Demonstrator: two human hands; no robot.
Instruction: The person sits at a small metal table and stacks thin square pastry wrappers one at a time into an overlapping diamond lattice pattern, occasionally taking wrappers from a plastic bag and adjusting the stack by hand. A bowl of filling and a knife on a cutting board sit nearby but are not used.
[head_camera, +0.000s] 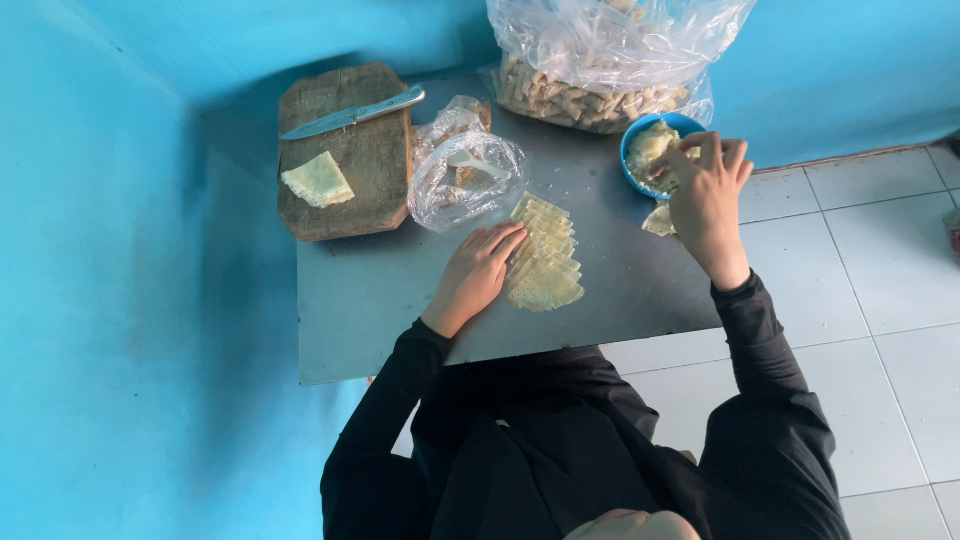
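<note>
My left hand (478, 272) lies flat on the grey metal table (370, 300), its fingers touching the left edge of a fanned stack of thin pale yellow wrapper sheets (545, 262). My right hand (708, 195) hovers over the rim of a small blue bowl (633, 148) holding pale filling (650, 145), fingertips pinched together on a bit of that filling. A small pale piece (659, 221) lies on the table just below the bowl.
A worn wooden cutting board (360, 160) at the back left carries a knife (352, 114) and a cut wrapper piece (317, 180). A crumpled clear bag (462, 168) lies beside it. A large clear bag of rolled pieces (600, 60) stands behind. Blue walls close in at the left and back.
</note>
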